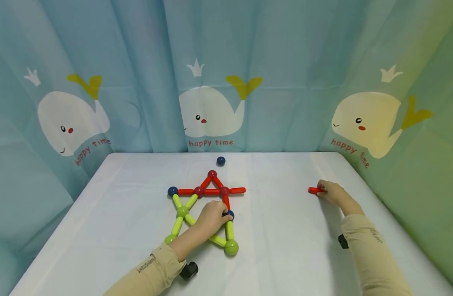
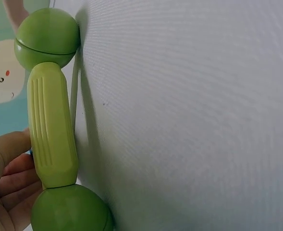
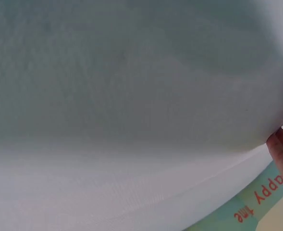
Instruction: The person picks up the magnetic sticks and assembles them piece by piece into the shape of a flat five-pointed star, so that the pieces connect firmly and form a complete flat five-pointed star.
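A flat figure of magnetic rods and balls lies on the white table. Its upper part has red rods (image 1: 211,192) and red balls, its lower part yellow-green rods (image 1: 177,225) and green balls (image 1: 231,247). My left hand (image 1: 208,218) pinches a dark blue ball (image 1: 231,214) at the right side, between a red rod and a yellow-green rod. In the left wrist view a yellow-green rod (image 2: 52,125) between two green balls partly hides that hand (image 2: 9,187). Off to the right, my right hand (image 1: 335,195) pinches a loose red rod (image 1: 313,190) by one end.
A loose dark blue ball (image 1: 221,160) sits near the table's back edge, behind the figure. Another dark blue ball (image 1: 172,191) forms the figure's left corner. A blue curtain (image 1: 285,82) with printed whales hangs around the table (image 1: 278,255).
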Action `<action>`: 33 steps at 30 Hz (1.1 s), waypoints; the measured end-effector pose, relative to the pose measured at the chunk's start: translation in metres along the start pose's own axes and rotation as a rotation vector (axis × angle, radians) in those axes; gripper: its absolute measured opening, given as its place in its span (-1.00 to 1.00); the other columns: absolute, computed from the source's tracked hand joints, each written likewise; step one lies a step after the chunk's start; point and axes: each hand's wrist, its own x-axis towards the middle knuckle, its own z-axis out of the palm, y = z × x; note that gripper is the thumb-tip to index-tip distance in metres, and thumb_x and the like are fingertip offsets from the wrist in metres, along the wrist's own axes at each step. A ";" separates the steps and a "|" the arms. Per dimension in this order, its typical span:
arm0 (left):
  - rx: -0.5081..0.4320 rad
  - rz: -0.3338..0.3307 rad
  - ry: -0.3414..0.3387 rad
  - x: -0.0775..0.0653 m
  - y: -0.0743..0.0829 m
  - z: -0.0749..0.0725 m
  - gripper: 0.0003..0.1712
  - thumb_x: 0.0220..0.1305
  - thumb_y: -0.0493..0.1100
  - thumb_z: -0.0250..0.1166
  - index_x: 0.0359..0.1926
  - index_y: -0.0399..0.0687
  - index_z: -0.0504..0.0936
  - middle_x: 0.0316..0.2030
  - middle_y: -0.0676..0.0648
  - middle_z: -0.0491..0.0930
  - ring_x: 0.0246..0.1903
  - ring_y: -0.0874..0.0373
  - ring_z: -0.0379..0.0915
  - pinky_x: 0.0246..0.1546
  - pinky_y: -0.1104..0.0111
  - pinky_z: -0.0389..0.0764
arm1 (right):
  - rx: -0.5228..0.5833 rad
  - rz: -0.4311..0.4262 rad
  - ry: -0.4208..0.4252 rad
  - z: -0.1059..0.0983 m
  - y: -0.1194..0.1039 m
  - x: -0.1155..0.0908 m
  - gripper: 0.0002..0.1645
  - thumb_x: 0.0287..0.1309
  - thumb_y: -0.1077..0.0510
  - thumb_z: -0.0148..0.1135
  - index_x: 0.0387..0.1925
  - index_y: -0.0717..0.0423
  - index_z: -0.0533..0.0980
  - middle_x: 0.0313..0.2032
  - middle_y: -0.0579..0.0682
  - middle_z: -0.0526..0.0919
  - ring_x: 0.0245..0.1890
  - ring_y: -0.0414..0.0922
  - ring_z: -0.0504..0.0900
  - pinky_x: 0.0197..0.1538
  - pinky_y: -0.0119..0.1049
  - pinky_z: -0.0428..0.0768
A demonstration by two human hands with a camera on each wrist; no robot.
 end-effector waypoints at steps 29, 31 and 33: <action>0.002 0.020 0.010 -0.001 -0.001 0.001 -0.79 0.06 -0.14 0.41 -0.55 -0.16 0.62 -0.65 0.05 0.40 -0.56 0.22 0.25 -0.50 0.50 0.31 | 0.004 0.038 -0.024 0.000 -0.003 -0.004 -0.90 0.32 0.32 -0.09 -0.23 0.34 0.24 -0.40 0.34 0.51 -0.37 0.22 0.53 -0.26 0.11 0.45; 0.001 0.019 0.012 0.000 -0.001 0.000 -0.79 0.05 -0.14 0.42 -0.56 -0.15 0.61 -0.65 0.05 0.39 -0.57 0.22 0.24 -0.50 0.50 0.30 | 0.008 0.031 -0.016 -0.001 -0.002 -0.004 -0.89 0.32 0.32 -0.08 -0.22 0.35 0.25 -0.39 0.35 0.51 -0.37 0.23 0.53 -0.26 0.11 0.45; 0.002 0.019 0.014 0.001 -0.001 0.000 -0.78 0.05 -0.14 0.42 -0.57 -0.15 0.61 -0.65 0.05 0.39 -0.57 0.22 0.24 -0.50 0.50 0.29 | 0.006 0.018 -0.007 -0.001 -0.002 -0.004 -0.90 0.31 0.33 -0.07 -0.23 0.35 0.26 -0.41 0.32 0.51 -0.38 0.20 0.53 -0.26 0.10 0.46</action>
